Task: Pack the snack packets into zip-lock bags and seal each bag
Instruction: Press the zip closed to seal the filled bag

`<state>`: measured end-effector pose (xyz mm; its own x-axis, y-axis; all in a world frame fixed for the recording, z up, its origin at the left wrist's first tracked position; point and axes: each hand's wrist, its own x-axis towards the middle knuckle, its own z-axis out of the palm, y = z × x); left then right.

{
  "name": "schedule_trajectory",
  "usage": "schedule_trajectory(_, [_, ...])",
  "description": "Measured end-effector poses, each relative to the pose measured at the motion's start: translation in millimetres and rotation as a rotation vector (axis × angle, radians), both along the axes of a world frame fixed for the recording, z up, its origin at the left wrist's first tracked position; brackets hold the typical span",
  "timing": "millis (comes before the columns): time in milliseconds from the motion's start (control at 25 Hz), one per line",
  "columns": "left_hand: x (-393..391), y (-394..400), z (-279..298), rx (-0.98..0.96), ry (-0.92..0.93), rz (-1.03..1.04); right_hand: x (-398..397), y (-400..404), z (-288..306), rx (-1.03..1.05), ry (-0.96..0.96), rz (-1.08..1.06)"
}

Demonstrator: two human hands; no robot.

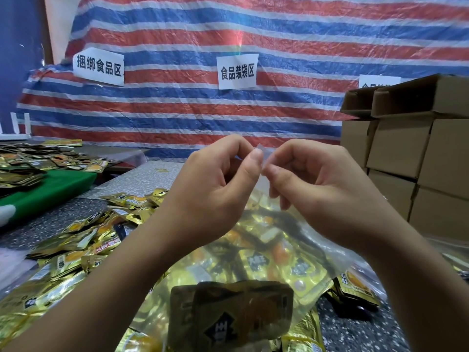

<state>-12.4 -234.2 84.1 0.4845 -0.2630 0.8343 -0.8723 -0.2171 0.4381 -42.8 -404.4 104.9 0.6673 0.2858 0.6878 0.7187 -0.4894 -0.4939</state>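
Sealing looks to be the step in hand. Both hands are raised in front of the striped tarp [203,34], pinching the top edge of a clear zip-lock bag [274,250] between them. The left hand [210,189] has thumb and forefinger closed on the strip, and the right hand [317,189] nips the same edge just beside it, fingertips nearly touching. The bag hangs down from that edge toward the person, with gold snack packets [233,316] resting in its bottom. More loose packets [83,240] lie spread over the speckled table [355,331] beneath, and cardboard boxes [411,153] are stacked at the right. Whether the zip is already partly closed is hard to tell through the clear film. Next, the fingers would likely need to run outward along the strip, pressing firmly so the track locks along its whole length.
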Motion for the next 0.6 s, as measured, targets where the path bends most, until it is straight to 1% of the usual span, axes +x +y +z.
schedule_trajectory(160, [1.2,-0.7,-1.2,0.01,-0.023,0.048,0.5,-0.3,-3.0,-0.049,-0.032,-0.006])
schedule_trajectory(400, [0.3,-2.5,-2.8,0.011,-0.049,0.062,2.5,0.8,-3.6,-0.058,-0.093,-0.043])
schedule_trajectory(600, [-1.5,-4.1,-3.2,0.018,-0.074,0.072,0.2,-1.1,-3.1,-0.06,-0.092,-0.031])
